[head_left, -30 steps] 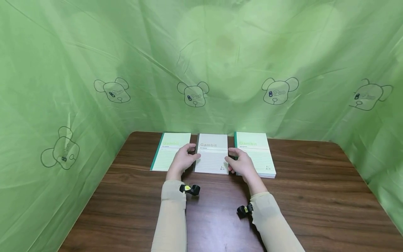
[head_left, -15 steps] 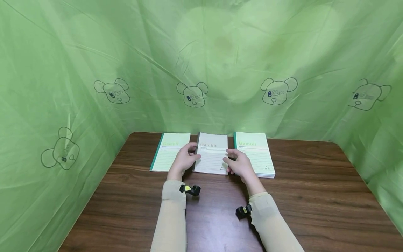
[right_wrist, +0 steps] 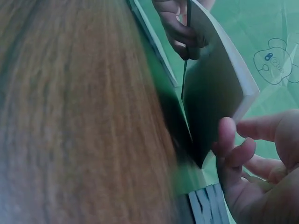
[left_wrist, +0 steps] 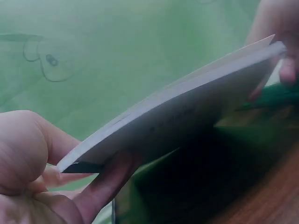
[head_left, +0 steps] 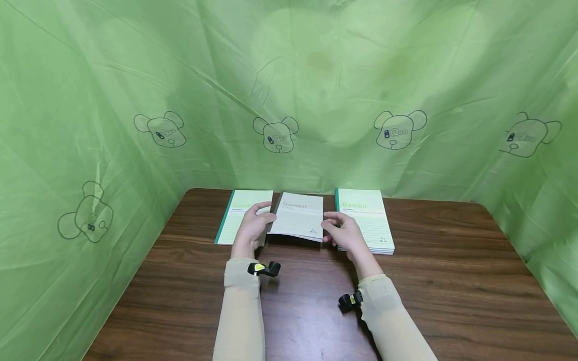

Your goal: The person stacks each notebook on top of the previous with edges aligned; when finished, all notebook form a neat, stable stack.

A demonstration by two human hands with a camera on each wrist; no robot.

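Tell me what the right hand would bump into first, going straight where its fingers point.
Probably the middle notebook: its edge sits right by the right hand, perhaps touching it, though depth is unclear.

Cream sleeves [head_left: 239, 321] with bunched cuffs [head_left: 241, 274], black wrist cameras [head_left: 271, 269] with small yellow patches [head_left: 259, 267]

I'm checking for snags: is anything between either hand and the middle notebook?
No, nothing visible: the left hand grips the middle notebook by its spine side and the right hand holds its opposite edge. The notebook stack lies farther right.
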